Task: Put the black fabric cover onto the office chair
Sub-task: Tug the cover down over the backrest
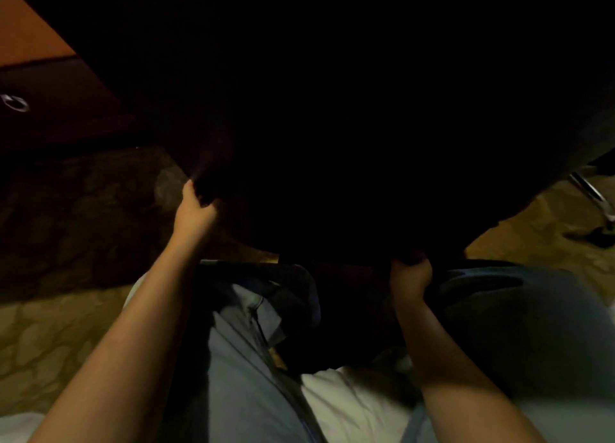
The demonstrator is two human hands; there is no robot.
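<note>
Above and ahead of both hands, black fabric cover [332,126] fills most of the view as one dark mass. I can't separate cover from office chair underneath, too dark, so how far it is seated is a guess. Left hand [196,209]: fingers curled tight, clenched on a bunched bit of the cover's edge, arm nearly straight, reaching out and up-left from the body. Right hand [411,277]: also clenched on the cover's edge, knuckles up, elbow bent, held close in over the lap. The edge between the two grips runs diagonally, from the far left hand back to the near right hand, and the bulk of the fabric lies beyond that line, away from me. Key relation: the cover sits up and forward of both fists, so my read is that the next pull comes toward the body and down, drawing the hem over whatever part of the chair it wraps. The right hand is the nearer one and has less travel left; the left has the reach. Risk, as I judge it: the uneven grips could drag the cover askew. Right of the right hand, well apart, a chrome leg [592,194] pokes out from under the fabric, probably the chair's base, not confirmed. Left of the left hand, well apart, a wooden desk [30,33] with a ring pull [15,103]. Below the hands are jeans [233,359]; patterned carpet [50,342] lies either side.
</note>
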